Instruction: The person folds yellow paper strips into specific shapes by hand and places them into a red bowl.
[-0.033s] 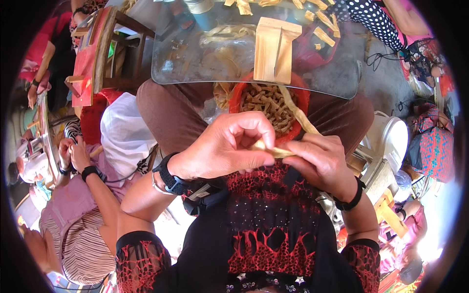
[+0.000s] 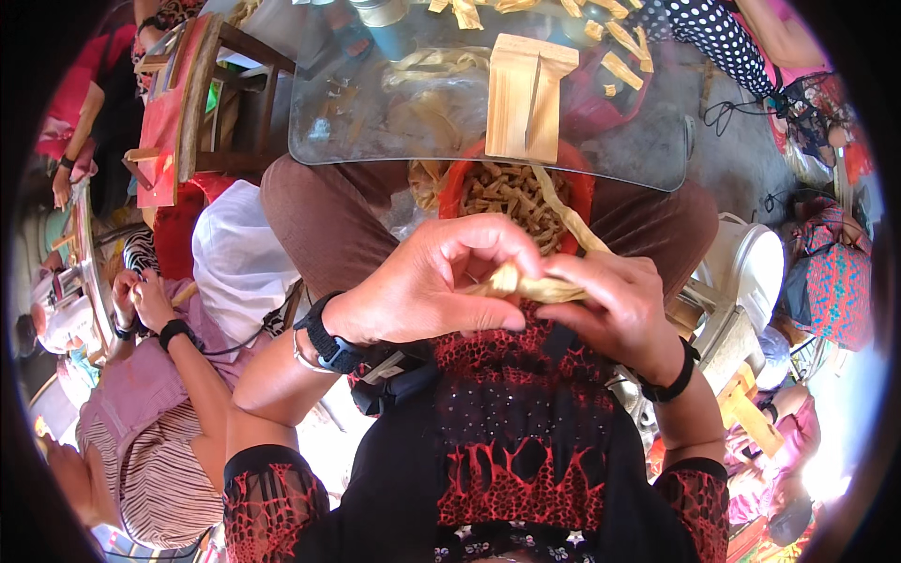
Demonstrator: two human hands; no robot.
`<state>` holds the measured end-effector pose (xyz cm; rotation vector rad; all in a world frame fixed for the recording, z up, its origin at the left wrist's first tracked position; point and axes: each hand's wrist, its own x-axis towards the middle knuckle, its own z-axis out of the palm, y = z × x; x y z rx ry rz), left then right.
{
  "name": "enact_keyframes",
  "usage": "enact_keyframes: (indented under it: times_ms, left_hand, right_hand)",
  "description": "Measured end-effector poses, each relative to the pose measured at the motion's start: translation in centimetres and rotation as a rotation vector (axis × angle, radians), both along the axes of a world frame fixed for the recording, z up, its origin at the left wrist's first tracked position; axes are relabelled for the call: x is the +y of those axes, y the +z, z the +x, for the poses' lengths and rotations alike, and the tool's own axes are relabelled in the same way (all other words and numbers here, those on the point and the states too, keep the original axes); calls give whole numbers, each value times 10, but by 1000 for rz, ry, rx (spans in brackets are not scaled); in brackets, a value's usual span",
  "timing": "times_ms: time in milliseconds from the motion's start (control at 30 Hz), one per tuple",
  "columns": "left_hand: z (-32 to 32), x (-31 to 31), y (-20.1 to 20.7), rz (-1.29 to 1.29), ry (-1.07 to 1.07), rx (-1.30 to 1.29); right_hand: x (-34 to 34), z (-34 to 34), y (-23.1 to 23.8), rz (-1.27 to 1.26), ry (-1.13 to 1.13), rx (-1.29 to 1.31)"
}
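Observation:
Between my hands is a folded length of pale yellow, pliable strip point(image 2: 535, 284); its tail rises from my right hand toward the glass table's near edge. My left hand point(image 2: 450, 281) is curled closed on one end, its thumb stretched out below the strip. My right hand point(image 2: 615, 305) pinches the other end between thumb and fingers. Just beyond both hands, between my knees, a red basin point(image 2: 450, 192) holds many small brownish-yellow pieces. Part of the basin is hidden under the glass and behind my hands.
A glass table point(image 2: 375, 141) stands ahead, bearing a wooden stand with a slot point(image 2: 523, 98) and several yellow strips point(image 2: 619, 70). A red-topped wooden stool point(image 2: 164, 141) is at the left. Another person's hands point(image 2: 150, 300) work at the left; a white stool point(image 2: 751, 267) is at the right.
The strip between my hands has bunched into a wider fold and shows more. My right fingers have shifted slightly on it, while my left hand has hardly moved.

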<state>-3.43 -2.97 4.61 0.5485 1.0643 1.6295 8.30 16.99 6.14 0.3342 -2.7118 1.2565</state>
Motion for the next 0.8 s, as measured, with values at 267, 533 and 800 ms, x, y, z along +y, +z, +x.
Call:
enact_keyframes:
  times_ms: [267, 533, 800]
  left_hand:
    - [-26, 13, -8, -151, 157, 978]
    - [-26, -4, -21, -430, 62, 142]
    - [-44, 21, -22, -26, 150, 1007]
  right_hand:
    - [9, -18, -17, -227, -234, -83]
    - [10, -18, -26, -516, -231, -428]
    - [15, -32, -32, -1049, -222, -885]
